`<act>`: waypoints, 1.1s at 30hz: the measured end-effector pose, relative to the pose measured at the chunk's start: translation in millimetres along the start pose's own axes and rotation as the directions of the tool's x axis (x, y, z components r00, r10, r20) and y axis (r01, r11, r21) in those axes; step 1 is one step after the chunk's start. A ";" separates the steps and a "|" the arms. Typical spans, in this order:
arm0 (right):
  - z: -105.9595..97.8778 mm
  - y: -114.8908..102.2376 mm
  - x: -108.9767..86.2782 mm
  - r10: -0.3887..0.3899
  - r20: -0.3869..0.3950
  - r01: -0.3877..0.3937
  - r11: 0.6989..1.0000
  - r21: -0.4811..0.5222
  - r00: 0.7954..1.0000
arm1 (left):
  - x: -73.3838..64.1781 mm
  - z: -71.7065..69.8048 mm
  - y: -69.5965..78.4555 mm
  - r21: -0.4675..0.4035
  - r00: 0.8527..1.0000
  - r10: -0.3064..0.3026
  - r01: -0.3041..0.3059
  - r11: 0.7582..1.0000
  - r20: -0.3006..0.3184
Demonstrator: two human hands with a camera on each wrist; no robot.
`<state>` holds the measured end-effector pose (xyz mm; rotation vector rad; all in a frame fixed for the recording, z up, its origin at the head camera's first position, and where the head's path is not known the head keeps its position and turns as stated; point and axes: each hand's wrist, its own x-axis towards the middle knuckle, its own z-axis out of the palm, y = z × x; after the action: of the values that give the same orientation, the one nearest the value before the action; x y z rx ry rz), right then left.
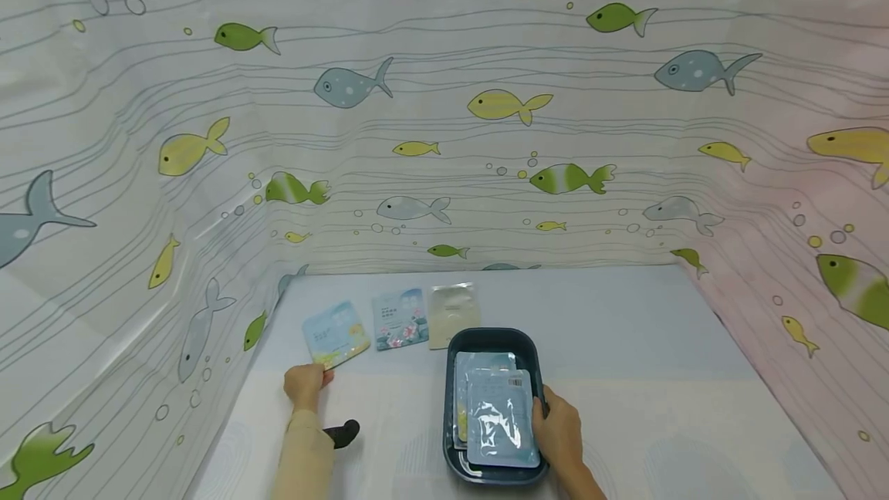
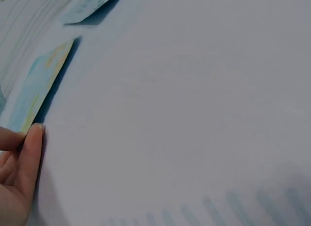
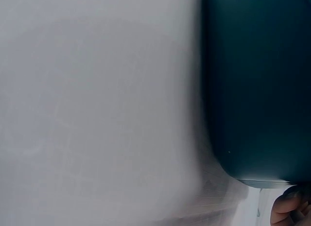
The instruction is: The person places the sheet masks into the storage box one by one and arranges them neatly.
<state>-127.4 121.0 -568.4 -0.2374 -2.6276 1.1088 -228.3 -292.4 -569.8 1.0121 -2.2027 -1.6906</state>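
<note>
My left hand (image 1: pixel 304 386) pinches the near edge of a light blue and yellow sheet mask packet (image 1: pixel 336 334) at the left of the table. In the left wrist view, thumb and finger meet at the corner of that packet (image 2: pixel 41 87), and a shadow runs along its edge. My right hand (image 1: pixel 559 429) grips the right side of a dark blue tray (image 1: pixel 455 361). Two pale blue packets overlap inside it, the upper one (image 1: pixel 501 419) shiny with its back up. From the right wrist camera, the underside of the tray (image 3: pixel 257 90) shows, with the fingers (image 3: pixel 286 206) at its rim.
Behind the tray lie a blue packet with pink flowers (image 1: pixel 401 320) and a cream packet (image 1: pixel 454 315), in a row with the pinched one. The white table (image 1: pixel 653 423) is walled on three sides by a fish-patterned curtain (image 1: pixel 444 52). A black strap end (image 1: pixel 343 434) sticks out by the left wrist.
</note>
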 end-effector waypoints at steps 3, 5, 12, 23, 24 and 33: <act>0.1 0.2 0.3 -0.002 -0.001 0.002 1.000 0.000 1.000 | -7.5 -3.3 -3.6 -0.236 0.994 -0.102 0.110 0.966 0.045; 0.5 0.9 0.7 -0.003 -0.002 0.003 1.000 -0.004 1.000 | -12.3 -3.8 -5.6 -0.310 0.990 -0.129 0.143 0.940 0.064; 1.4 3.0 1.4 0.001 -0.006 -0.001 1.000 -0.003 1.000 | -26.6 -2.6 -9.7 -0.395 0.985 -0.145 0.172 0.903 0.096; 2.1 5.2 1.7 -0.010 -0.011 0.010 1.000 0.002 1.000 | -43.1 -1.5 -11.6 -0.441 0.984 -0.126 0.170 0.881 0.128; 2.0 5.2 1.6 -0.011 -0.011 0.011 1.000 0.000 1.000 | -44.9 -0.7 -12.5 -0.444 0.985 -0.115 0.162 0.881 0.130; 2.2 4.7 0.7 -0.001 -0.013 0.001 1.000 0.012 1.000 | -67.8 -2.0 -14.4 -0.491 0.993 -0.051 0.096 0.866 0.103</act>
<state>-128.7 122.9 -573.1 -0.2398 -2.6084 1.1186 -170.6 -254.1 -565.2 0.9003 -1.6365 -2.2111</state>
